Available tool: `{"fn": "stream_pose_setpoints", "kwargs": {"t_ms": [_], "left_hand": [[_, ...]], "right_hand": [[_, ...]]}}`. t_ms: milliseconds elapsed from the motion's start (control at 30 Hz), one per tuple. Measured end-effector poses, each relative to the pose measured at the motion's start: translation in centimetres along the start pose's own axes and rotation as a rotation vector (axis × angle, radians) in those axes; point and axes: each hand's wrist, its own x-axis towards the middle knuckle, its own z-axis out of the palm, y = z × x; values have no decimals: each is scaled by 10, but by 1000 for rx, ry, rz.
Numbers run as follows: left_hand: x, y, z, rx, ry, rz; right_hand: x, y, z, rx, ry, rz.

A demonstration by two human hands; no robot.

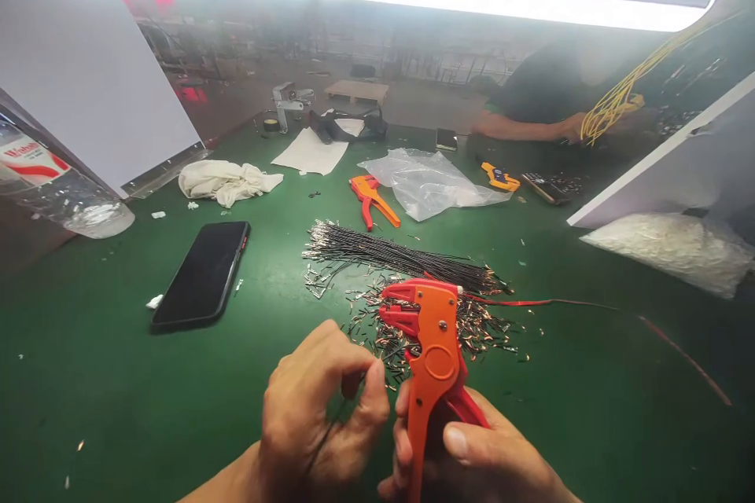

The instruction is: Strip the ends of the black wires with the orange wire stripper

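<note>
Head view, and both hands are low and near on the green desk [106,409]. The left hand [322,401] is curled in tight, thumb and forefinger pinched together on a thin black wire [328,431] that runs down across the palm. The right hand [472,456] is wrapped shut around the handles of an orange wire stripper [433,354], held upright with its jaws pointing away, just right of the left thumb. Beyond the stripper's head lies a scatter of short wire scraps [477,326], and just past that a long bundle of black wires [401,255] stretches left to right. A red wire [531,302] trails from the scraps off to the right. Left of the bundle, a dark phone [204,273] lies face up. Farther out sit a second orange stripper [371,200], a crumpled clear plastic bag [428,182] right beside it, a white cloth [224,179] to the left, and a sheet of white paper [310,151] beyond. A plastic bottle [59,196] lies at the far left edge. On the right, a bag of white bits [672,247] rests under a white panel. At the far right side, a co-worker's hand [572,127] grips a bunch of yellow wires [613,102].
</note>
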Motion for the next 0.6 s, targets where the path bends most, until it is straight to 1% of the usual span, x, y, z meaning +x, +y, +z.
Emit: {"fn": "stream_pose_setpoints", "kwargs": {"t_ms": [67, 133, 267, 333, 400, 500, 600], "left_hand": [[-1, 1, 1, 38, 2, 40], [-3, 2, 2, 53, -13, 42], [-7, 1, 3, 51, -51, 81], [-6, 1, 2, 31, -73, 85], [-2, 2, -1, -9, -80, 58], [4, 0, -8, -100, -30, 47], [9, -5, -14, -152, -7, 57]], "right_hand": [[0, 2, 3, -37, 9, -43], [0, 3, 3, -83, 23, -84], [1, 3, 2, -152, 48, -112], [1, 0, 1, -178, -3, -110], [0, -3, -2, -143, -66, -75], [-4, -9, -9, -23, -118, -7], [-8, -11, -19, -26, -181, -16]]}}
